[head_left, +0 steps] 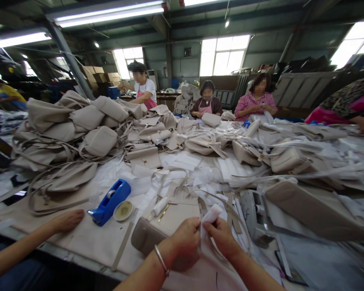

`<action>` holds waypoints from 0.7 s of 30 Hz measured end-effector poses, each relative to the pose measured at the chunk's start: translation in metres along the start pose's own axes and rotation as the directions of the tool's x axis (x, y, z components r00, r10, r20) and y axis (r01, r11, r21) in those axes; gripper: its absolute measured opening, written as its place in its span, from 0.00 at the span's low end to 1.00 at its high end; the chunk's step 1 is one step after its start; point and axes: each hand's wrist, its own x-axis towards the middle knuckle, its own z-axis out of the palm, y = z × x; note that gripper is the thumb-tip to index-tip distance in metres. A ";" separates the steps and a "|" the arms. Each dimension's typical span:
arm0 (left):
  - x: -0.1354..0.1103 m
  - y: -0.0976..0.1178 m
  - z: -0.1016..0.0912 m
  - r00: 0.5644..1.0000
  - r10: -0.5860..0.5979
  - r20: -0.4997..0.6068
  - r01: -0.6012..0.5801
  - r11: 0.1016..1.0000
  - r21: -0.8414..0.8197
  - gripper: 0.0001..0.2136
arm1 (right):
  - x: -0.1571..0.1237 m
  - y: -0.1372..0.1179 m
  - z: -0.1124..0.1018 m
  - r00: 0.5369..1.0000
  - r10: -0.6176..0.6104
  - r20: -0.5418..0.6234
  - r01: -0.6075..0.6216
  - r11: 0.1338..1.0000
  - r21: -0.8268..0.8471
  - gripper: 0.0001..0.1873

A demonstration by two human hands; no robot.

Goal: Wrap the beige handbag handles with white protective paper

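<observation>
A beige handbag with a gold zipper pull lies on its side in front of me. My left hand, a bangle at its wrist, is closed at the bag's right edge, pinching the near end of a white strip of thin wrapping material. My right hand grips the same strip between thumb and fingers, its folded end sticking up. Whether a strap runs inside the strip is hidden. A small white wrapped piece lies on the bag beside the zipper pull.
To the left are a blue tape dispenser, a round dish and another person's hand. A grey tape dispenser stands at right. Piled beige bags and white sheets cover the far side, where several people sit or stand.
</observation>
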 end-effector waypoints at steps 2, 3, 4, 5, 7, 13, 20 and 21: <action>-0.005 0.001 -0.002 0.998 -0.027 0.050 0.030 0.998 -0.054 0.10 | -0.001 0.004 -0.001 0.999 -0.015 -0.048 0.013 0.999 -0.035 0.15; -0.006 0.001 -0.002 0.996 -0.063 0.061 0.067 0.996 -0.064 0.11 | -0.001 0.006 -0.001 0.998 -0.024 -0.055 0.022 0.999 -0.040 0.15; -0.007 0.000 -0.002 0.993 -0.103 0.055 0.106 0.993 -0.047 0.10 | -0.001 0.007 0.000 0.998 -0.031 -0.056 0.029 0.999 -0.043 0.15; -0.007 -0.001 0.000 0.989 -0.142 0.030 0.143 0.990 -0.006 0.10 | -0.002 0.009 0.001 0.998 -0.035 -0.055 0.033 0.999 -0.044 0.15; -0.005 -0.003 0.005 0.981 -0.184 -0.055 0.189 0.975 0.116 0.14 | -0.002 0.012 0.003 0.998 -0.034 -0.057 0.032 0.999 -0.038 0.15; -0.001 -0.009 0.019 0.973 -0.081 -0.217 0.161 0.909 0.385 0.15 | 0.005 0.006 -0.029 0.998 -0.052 0.045 0.058 0.990 -0.130 0.11; 0.005 -0.020 0.019 0.974 -0.066 -0.217 0.171 0.843 0.511 0.17 | 0.015 -0.006 -0.187 0.805 -0.085 -0.587 -0.203 0.890 -0.408 0.13; 0.006 -0.021 0.020 0.975 -0.067 -0.212 0.171 0.832 0.527 0.17 | 0.014 -0.002 -0.200 0.787 -0.041 -0.616 -0.254 0.888 -0.384 0.14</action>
